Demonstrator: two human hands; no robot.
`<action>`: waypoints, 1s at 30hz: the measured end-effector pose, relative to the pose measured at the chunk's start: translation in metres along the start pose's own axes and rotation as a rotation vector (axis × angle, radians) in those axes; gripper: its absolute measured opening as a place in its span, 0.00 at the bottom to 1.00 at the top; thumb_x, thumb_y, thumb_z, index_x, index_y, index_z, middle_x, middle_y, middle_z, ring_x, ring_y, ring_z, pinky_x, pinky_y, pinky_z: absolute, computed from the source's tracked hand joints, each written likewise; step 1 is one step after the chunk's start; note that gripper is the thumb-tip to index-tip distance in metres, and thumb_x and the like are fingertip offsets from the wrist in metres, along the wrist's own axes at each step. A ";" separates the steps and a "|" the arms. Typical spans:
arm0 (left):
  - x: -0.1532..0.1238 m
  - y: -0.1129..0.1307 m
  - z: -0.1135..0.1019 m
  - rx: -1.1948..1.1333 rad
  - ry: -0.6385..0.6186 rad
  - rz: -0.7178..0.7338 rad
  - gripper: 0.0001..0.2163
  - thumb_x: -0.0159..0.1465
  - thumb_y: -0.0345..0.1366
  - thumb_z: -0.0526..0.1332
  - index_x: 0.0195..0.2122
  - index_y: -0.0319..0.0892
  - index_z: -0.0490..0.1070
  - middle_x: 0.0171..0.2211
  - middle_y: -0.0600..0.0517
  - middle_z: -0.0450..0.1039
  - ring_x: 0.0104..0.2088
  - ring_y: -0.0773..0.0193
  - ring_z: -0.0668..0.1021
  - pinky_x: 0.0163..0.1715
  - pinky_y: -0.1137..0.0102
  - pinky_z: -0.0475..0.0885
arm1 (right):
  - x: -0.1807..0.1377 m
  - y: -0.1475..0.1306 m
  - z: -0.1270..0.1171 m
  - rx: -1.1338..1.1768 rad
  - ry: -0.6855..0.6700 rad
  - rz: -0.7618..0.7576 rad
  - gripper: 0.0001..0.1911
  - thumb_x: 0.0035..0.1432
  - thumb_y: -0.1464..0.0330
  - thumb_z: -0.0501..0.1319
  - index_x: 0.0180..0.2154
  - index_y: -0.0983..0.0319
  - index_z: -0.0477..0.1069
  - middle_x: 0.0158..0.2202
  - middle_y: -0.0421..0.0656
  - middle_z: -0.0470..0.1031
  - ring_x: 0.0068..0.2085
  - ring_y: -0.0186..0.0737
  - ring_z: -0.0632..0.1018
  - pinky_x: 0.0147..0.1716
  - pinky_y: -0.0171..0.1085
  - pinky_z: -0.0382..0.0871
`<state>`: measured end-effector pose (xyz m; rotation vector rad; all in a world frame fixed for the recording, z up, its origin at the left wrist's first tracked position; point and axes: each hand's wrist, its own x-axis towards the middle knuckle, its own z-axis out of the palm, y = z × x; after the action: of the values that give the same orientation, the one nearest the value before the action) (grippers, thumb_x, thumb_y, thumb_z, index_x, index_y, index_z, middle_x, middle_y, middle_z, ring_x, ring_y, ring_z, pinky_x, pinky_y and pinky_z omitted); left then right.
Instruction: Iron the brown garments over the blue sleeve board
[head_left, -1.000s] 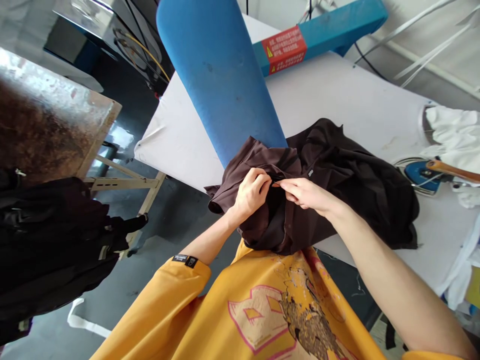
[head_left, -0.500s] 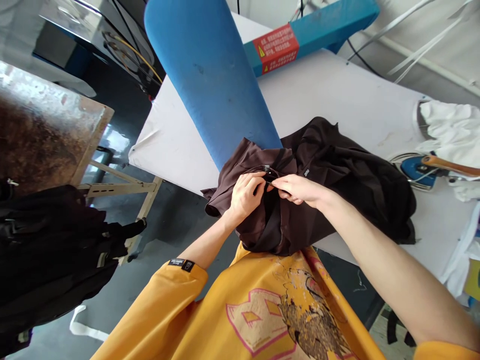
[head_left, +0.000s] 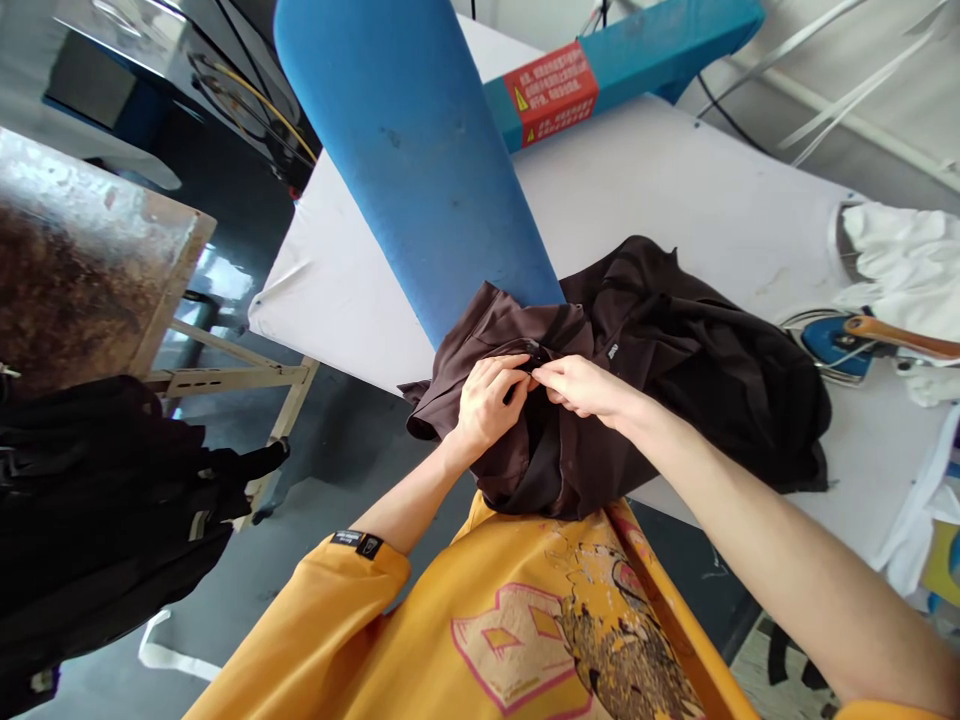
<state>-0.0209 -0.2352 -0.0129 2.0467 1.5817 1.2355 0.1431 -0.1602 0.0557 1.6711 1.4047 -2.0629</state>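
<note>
A dark brown garment lies bunched on the white ironing table, its near part pulled over the tip of a blue padded sleeve board. My left hand is closed on a fold of the garment at its waistband. My right hand pinches the same fabric edge, fingertips meeting the left hand's around a small fastening that I cannot make out clearly.
A blue iron with a wooden handle rests at the right beside white cloth. A blue machine arm with a red warning label crosses the back. Dark clothes are piled at the left, by a rusty metal surface.
My two hands have drawn closer together on the waistband, fingertips now touching. The view has shifted slightly; the garment has barely moved.
</note>
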 end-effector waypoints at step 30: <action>-0.005 0.013 -0.022 -0.222 -0.082 -0.251 0.03 0.71 0.31 0.60 0.39 0.43 0.72 0.50 0.45 0.80 0.51 0.61 0.81 0.53 0.62 0.78 | -0.008 0.023 -0.008 0.377 -0.231 0.021 0.19 0.64 0.53 0.64 0.39 0.63 0.70 0.23 0.32 0.56 0.19 0.23 0.50 0.16 0.27 0.39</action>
<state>-0.0292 -0.2499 0.0067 1.6834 1.5320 1.1616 0.1660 -0.1703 0.0493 1.4881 0.9705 -2.5325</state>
